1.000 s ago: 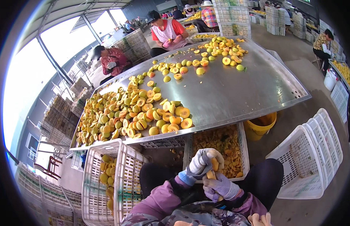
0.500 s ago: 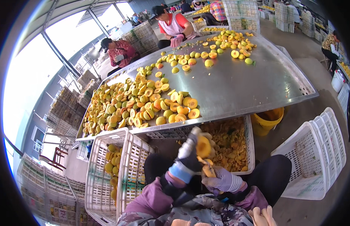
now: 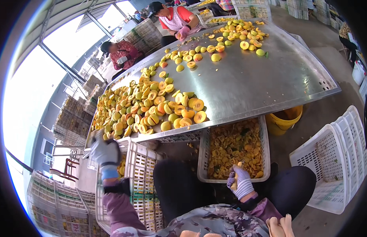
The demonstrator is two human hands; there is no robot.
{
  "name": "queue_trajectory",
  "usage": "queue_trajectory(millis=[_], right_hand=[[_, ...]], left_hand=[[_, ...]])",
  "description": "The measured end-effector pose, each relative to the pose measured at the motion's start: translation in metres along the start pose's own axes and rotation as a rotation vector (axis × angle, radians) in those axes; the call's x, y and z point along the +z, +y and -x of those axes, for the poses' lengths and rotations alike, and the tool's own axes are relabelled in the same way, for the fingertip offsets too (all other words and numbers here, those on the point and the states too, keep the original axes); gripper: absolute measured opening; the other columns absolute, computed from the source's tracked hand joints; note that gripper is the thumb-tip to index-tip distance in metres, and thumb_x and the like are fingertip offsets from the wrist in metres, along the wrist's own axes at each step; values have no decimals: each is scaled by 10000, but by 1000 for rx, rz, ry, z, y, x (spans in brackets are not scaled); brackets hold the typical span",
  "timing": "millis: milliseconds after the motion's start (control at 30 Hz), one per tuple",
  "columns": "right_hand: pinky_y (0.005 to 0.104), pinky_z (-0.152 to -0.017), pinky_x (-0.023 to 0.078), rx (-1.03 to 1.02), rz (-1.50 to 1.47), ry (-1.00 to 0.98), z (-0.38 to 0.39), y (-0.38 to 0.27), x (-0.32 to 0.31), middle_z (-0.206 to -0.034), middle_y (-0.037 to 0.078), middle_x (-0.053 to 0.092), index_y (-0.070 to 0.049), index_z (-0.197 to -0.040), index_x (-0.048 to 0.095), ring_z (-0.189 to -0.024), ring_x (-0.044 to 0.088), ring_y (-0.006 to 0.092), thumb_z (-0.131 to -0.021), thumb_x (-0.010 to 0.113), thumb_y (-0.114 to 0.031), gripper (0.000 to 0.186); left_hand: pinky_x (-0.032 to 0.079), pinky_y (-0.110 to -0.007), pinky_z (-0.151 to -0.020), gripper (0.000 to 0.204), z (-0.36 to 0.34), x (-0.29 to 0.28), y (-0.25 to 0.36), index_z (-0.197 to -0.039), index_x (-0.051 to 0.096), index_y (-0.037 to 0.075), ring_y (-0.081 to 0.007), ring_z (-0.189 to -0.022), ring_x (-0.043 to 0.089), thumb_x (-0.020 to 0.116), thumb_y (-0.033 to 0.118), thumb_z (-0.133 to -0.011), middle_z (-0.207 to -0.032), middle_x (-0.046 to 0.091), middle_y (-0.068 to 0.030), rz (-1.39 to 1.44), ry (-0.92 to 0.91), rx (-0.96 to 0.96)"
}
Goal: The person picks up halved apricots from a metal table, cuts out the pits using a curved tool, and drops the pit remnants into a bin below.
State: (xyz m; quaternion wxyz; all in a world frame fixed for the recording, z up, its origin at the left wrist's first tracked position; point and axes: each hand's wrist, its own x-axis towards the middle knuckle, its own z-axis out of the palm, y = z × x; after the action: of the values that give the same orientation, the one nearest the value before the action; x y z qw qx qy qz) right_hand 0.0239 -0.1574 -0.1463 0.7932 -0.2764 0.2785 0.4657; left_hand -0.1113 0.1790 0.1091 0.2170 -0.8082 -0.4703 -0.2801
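My left hand [image 3: 104, 152], in a white glove with a blue cuff, is over the crate of fruit [image 3: 122, 166] at my left, by the table's near edge. Motion blurs its fingers, and I cannot make out anything in them. My right hand [image 3: 242, 182], in a purple-and-white striped glove, is closed round a small tan-handled tool [image 3: 234, 185]; its working end is not clear. Just beyond this hand, between my knees, stands a white crate of fruit scraps [image 3: 266, 158]. Halved yellow peaches [image 3: 148, 100] lie heaped on the steel table's left side.
The steel table [image 3: 254, 83] spans the view ahead. A yellow bucket [image 3: 284, 121] stands under its right part. Stacked white crates [image 3: 333, 158] are on the right, more crates [image 3: 61, 201] at far left. Two people [image 3: 175, 19] sit across the table.
My left hand has swung from beside my right hand to the left, over the crate. The peach half between my hands is gone from there. My right hand has moved slightly right, keeping the tool.
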Motion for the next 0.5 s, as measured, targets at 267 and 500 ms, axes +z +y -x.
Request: queue_trajectory(millis=[267, 500], right_hand=[[343, -355, 398, -124, 228, 45, 9, -8, 17, -585, 51, 474, -68, -827, 499, -391, 467, 187, -853, 586, -185, 148], [352, -346, 404, -260, 291, 49, 17, -6, 16, -576, 60, 478, -57, -833, 492, -395, 486, 192, -888, 582, -191, 170]], left_hand=[[466, -379, -910, 472, -1, 139, 177, -1223, 597, 243, -312, -1055, 595, 551, 184, -757, -1110, 642, -147, 391, -926, 662], [461, -388, -916, 388, 13, 144, 201, -1169, 614, 213, -321, -1068, 590, 583, 281, -788, -1093, 640, -149, 275, -973, 742]])
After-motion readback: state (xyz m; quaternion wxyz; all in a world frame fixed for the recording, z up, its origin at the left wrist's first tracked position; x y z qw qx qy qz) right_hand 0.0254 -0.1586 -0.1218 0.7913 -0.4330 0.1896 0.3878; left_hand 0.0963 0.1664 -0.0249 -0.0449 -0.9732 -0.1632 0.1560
